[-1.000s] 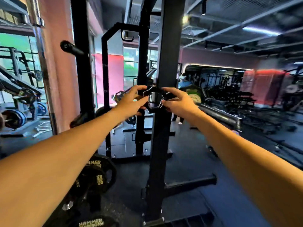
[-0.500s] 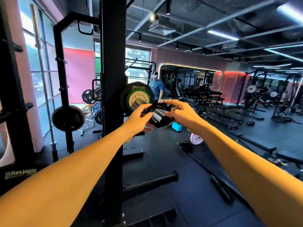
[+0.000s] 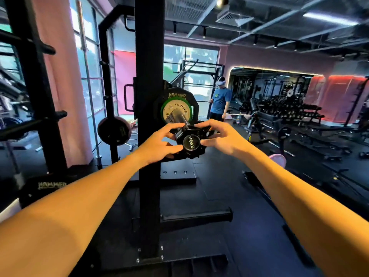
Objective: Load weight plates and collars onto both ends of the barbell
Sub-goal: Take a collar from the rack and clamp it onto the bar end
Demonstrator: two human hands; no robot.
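Gripping the black barbell collar from both sides, I have it ringed around the very end of the barbell sleeve, whose round end cap reads 1500LB and faces me. My left hand is curled around the collar's left edge, thumb low and fingers over the top, pinching it. My right hand mirrors that on the right edge, fingers bent over the collar's upper side and thumb pressing near the end cap. Both hands are closed on the collar, not spread.

Further along the sleeve, well apart from the collar, sits a small green-rimmed Rogue plate with a pale face, and flush behind it a bigger black Hammer plate with gold lettering. Bare steel sleeve shows between the green plate and the collar.

The sleeve sticks out just to the right of a black rack upright that runs from ceiling to floor through the middle of my view. To the left, another dark plate hangs on a storage peg of the rack, and a black Hammer plate sits low at the left edge. Behind the loaded plates a person in a blue shirt stands on the dark rubber floor.
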